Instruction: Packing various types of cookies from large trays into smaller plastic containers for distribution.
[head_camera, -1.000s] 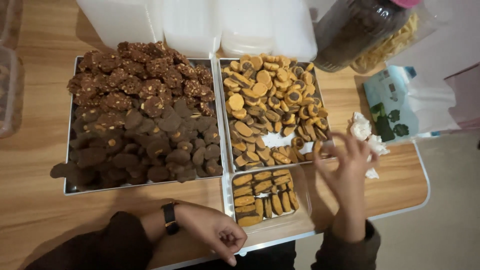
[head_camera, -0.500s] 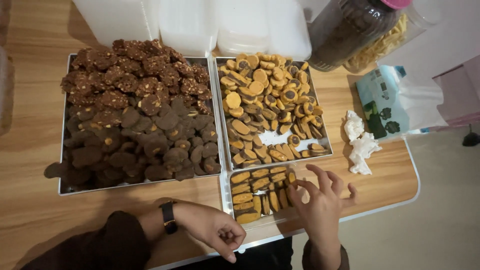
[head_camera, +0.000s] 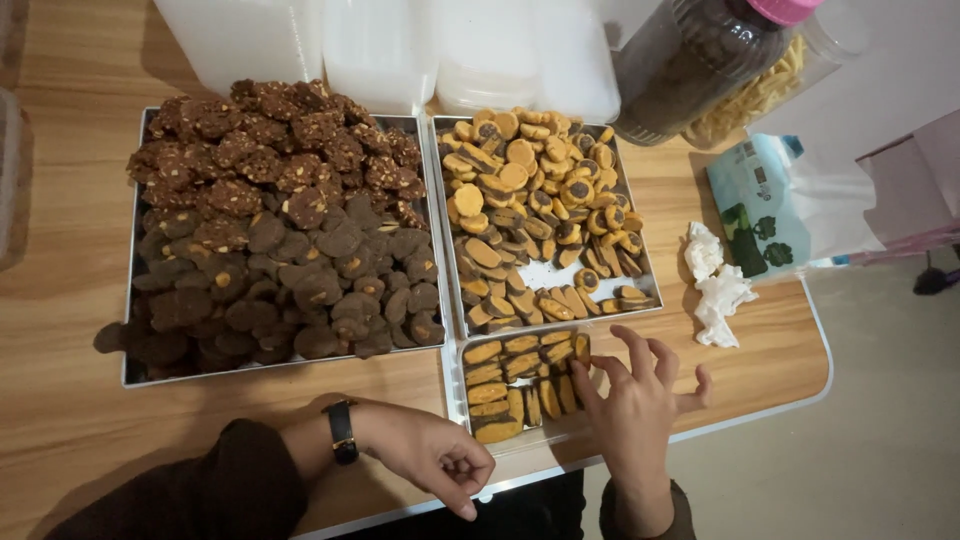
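My right hand (head_camera: 640, 405) rests open, fingers spread, on the right edge of the clear box (head_camera: 527, 392), fingertips touching the orange cookies (head_camera: 520, 385) standing in rows there. The box lies near me, just below the orange tray (head_camera: 441, 230), its long axis running left to right. My left hand (head_camera: 435, 460) is loosely curled, empty, on the table (head_camera: 60, 400) just left of the box.

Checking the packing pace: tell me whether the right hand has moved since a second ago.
Yes. The right hand has dropped from beside the orange-cookie tray toward the person, onto the clear container.
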